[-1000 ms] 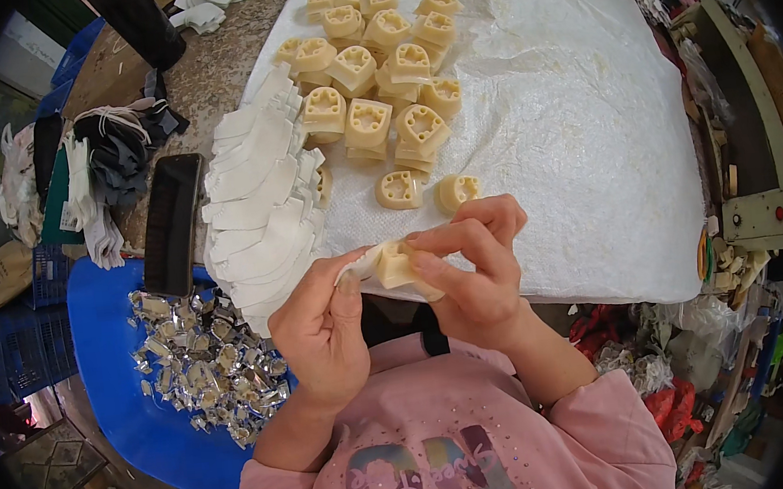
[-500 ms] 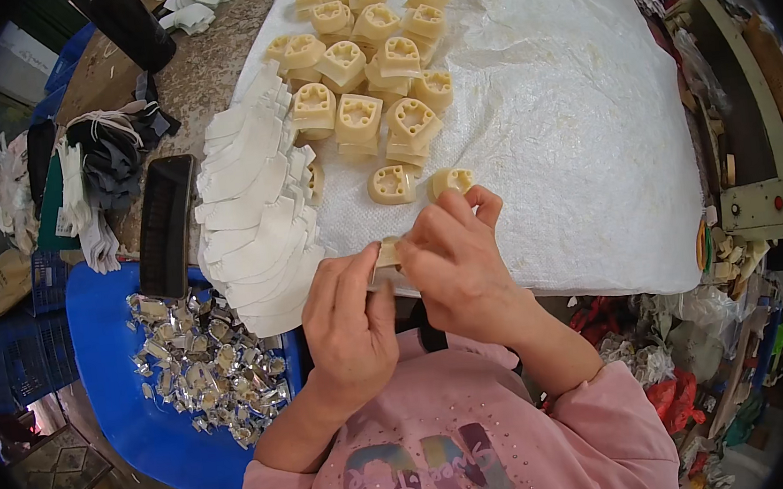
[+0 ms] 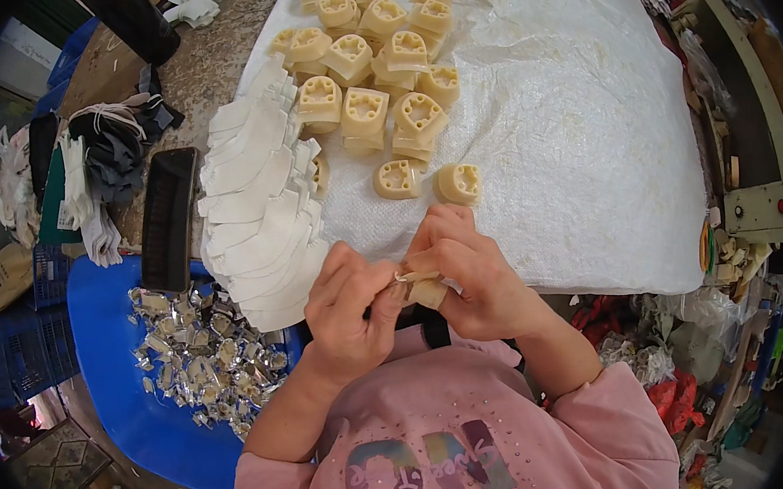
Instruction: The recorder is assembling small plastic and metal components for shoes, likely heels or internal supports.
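A cream plastic shoe heel (image 3: 427,294) is between my two hands, in front of my chest at the table's near edge. My right hand (image 3: 472,279) is closed around it from the right, fingers bent over its top. My left hand (image 3: 350,303) pinches at the heel's left edge, where a thin pale strip of material shows; its full shape is hidden by my fingers. Just beyond my hands, two more heels (image 3: 458,184) stand apart on the white sheet (image 3: 580,151). Farther off, several cream heels (image 3: 364,110) are clustered and stacked, holed faces up.
Overlapping white curved cover pieces (image 3: 255,201) fan out left of the heels. A dark phone (image 3: 170,223) lies beside them. A blue tub (image 3: 106,366) holds many shiny silvery pieces (image 3: 209,356). A black cylinder (image 3: 130,24) stands far left; a greenish machine (image 3: 764,199) stands right.
Both hands have come slightly nearer my body, and the held heel is turned lower. My left fingers now pinch its edge. The standing heel behind my right hand is uncovered.
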Available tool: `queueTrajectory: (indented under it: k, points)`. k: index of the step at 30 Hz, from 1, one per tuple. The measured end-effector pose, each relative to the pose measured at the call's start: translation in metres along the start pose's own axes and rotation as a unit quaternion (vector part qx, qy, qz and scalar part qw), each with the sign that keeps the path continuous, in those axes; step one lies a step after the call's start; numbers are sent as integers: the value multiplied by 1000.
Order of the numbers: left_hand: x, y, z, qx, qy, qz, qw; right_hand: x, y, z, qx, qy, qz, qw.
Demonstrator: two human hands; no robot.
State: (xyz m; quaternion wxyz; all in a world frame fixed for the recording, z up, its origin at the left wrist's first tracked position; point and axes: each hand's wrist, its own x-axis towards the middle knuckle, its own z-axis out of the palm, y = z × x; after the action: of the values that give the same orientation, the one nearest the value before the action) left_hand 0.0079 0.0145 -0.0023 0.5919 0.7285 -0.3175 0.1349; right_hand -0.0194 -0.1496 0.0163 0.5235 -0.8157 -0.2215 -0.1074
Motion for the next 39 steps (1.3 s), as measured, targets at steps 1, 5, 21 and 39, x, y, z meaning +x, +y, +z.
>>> queueTrajectory:
  k: [1, 5, 21, 39]
  points:
    - [0, -1, 1, 6, -4, 11, 1000, 1, -1, -1, 2, -1, 0, 1000]
    - [-3, -2, -1, -49, 0, -15, 999, 2, -4, -1, -42, -62, -18, 997]
    - [-1, 3, -17, -29, 71, -3, 997, -21, 0, 10, 267, 102, 209, 935]
    - [3, 22, -2, 202, -50, 125, 970, -21, -23, 13, 252, 118, 251, 927]
